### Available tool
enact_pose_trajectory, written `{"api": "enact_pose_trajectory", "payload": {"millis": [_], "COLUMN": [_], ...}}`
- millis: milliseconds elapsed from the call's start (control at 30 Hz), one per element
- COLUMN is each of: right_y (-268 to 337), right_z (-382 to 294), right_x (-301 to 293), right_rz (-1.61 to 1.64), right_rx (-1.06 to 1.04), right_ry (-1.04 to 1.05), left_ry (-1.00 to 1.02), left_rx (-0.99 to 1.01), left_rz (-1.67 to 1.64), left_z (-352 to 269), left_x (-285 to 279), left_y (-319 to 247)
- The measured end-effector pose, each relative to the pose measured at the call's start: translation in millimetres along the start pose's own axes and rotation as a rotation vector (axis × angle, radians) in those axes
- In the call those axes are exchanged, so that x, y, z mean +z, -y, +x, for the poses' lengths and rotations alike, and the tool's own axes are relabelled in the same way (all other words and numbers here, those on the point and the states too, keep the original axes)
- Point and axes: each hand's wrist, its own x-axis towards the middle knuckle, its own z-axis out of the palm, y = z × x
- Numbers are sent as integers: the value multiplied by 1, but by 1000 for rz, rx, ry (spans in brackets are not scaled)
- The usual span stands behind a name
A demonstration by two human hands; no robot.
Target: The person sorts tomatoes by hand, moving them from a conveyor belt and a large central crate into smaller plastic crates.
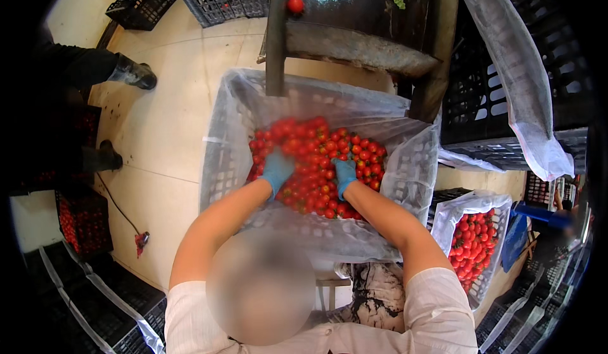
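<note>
Red cherry tomatoes [308, 149], a few with green tops, fill the bottom of a crate [216, 140] lined with thin white sheeting. My left hand [276, 168], in a blue glove, lies among the tomatoes at the left of the pile; it is blurred, and its fingers are not clear. On the right side of the pile, my right hand [344, 173], gloved in blue as well, reaches into the tomatoes with fingertips partly hidden among them. Whether either hand grips any tomato cannot be told. A chute [351, 45] with worn edges ends above the crate's far side, one tomato [295, 5] on it.
A lined crate of larger-looking tomatoes [472, 244] stands at the right. Stacked black crates [503, 140] rise behind it. At the left are a person's boots [135, 72], a crate of tomatoes [83, 221] and a cable [116, 202] on the floor. More crates [223, 0] stand beyond.
</note>
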Motion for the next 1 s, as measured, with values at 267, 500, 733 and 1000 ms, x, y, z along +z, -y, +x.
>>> {"api": "enact_pose_trajectory", "payload": {"millis": [267, 500, 733, 1000], "right_y": [9, 14, 44, 31], "right_z": [-24, -29, -53, -20], "right_x": [14, 38, 40, 47], "right_rz": [249, 370, 447, 665], "right_rx": [233, 342, 318, 340], "right_ry": [66, 175, 408, 751], "left_ry": [-200, -178, 114, 402], "left_rx": [-5, -10, -139, -312], "left_rz": [145, -228, -692, -967], "left_z": [19, 38, 51, 57], "left_x": [7, -18, -25, -38], "left_y": [25, 26, 19, 7]}}
